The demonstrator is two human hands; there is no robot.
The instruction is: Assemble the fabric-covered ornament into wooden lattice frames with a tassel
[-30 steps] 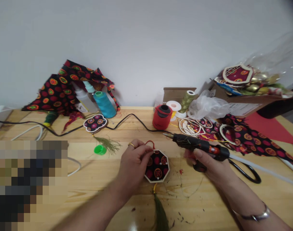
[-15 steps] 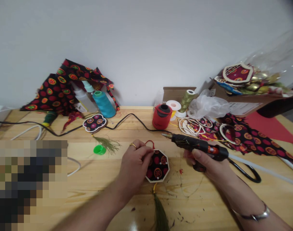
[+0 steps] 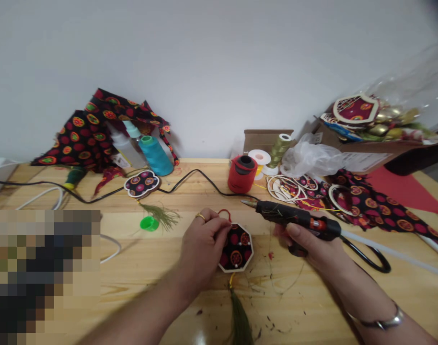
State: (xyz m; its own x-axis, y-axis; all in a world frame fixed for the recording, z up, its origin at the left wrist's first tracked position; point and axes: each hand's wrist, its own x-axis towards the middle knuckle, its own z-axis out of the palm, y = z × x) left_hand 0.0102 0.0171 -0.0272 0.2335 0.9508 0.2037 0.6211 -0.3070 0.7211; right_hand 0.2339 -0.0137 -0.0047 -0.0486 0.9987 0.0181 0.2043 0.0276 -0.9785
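An octagonal ornament (image 3: pixel 245 250) with a pale wooden rim, dark patterned fabric and small white beads lies on the table. A red cord loop (image 3: pixel 225 214) rises from its top, and an olive tassel (image 3: pixel 240 316) hangs below. My left hand (image 3: pixel 203 242) is at its upper left, thumb and fingers pinched together over the fabric. Whatever sits between those fingertips is hidden. My right hand (image 3: pixel 314 247) is wrapped round the handle of a black hot glue gun (image 3: pixel 287 214). Its metal nozzle points left, above and right of the ornament, apart from it. A translucent glue stick (image 3: pixel 395 251) protrudes from its rear.
A black cable (image 3: pixel 204 181) crosses the table behind my hands. A finished-looking flower-shaped ornament (image 3: pixel 142 184), a green cap (image 3: pixel 149 223) and a teal thread cone (image 3: pixel 156 155) stand left. A red spool (image 3: pixel 242 175), wooden frames (image 3: pixel 283 188) and patterned fabric (image 3: pixel 377 201) lie right.
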